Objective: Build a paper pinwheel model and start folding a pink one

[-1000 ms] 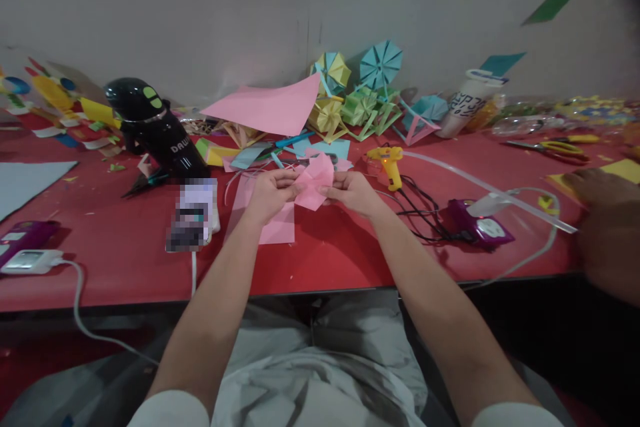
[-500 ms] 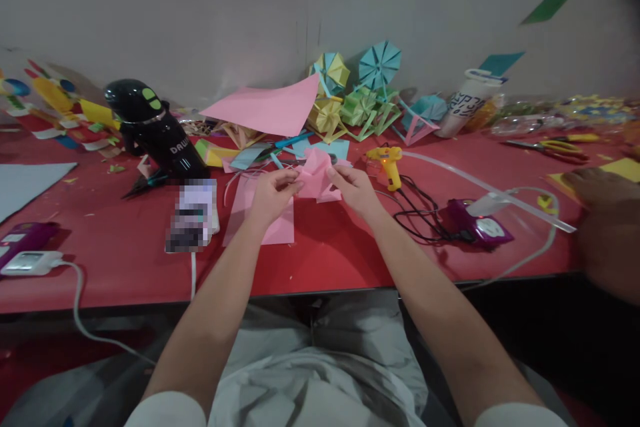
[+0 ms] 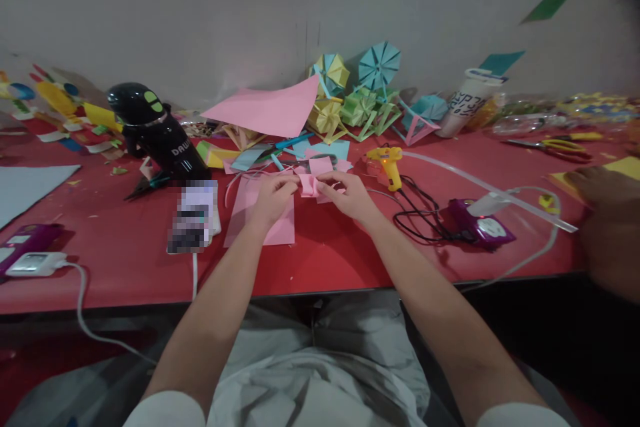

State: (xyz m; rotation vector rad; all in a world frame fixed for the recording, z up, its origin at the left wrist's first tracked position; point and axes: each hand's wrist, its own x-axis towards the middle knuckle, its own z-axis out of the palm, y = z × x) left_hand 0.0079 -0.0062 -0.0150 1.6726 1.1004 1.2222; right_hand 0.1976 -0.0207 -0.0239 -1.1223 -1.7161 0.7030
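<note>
Between my hands is a small folded piece of pink paper (image 3: 309, 185), creased and bent at its middle. My left hand (image 3: 274, 195) pinches its left side between thumb and fingers. From the right, my right hand (image 3: 349, 195) grips the other side, fingertips closed on the edge. Flat on the table under my left hand lies a pink sheet (image 3: 277, 227). Just beyond my fingers are pink and blue paper scraps (image 3: 334, 149), partly covering a tool I cannot make out. A yellow glue gun (image 3: 391, 165) with its light on stands right of my right hand.
A black bottle (image 3: 157, 133) and a phone (image 3: 193, 217) are on the left. Folded paper umbrellas (image 3: 360, 103) stand along the wall. A purple power socket (image 3: 483, 223), its cables and scissors (image 3: 550, 147) lie right. Another person's hand (image 3: 603, 187) rests at the right edge.
The folded pink paper was raised and spread wider; now it is lower, flatter and more compact between my fingers. Both hands stay in nearly the same place.
</note>
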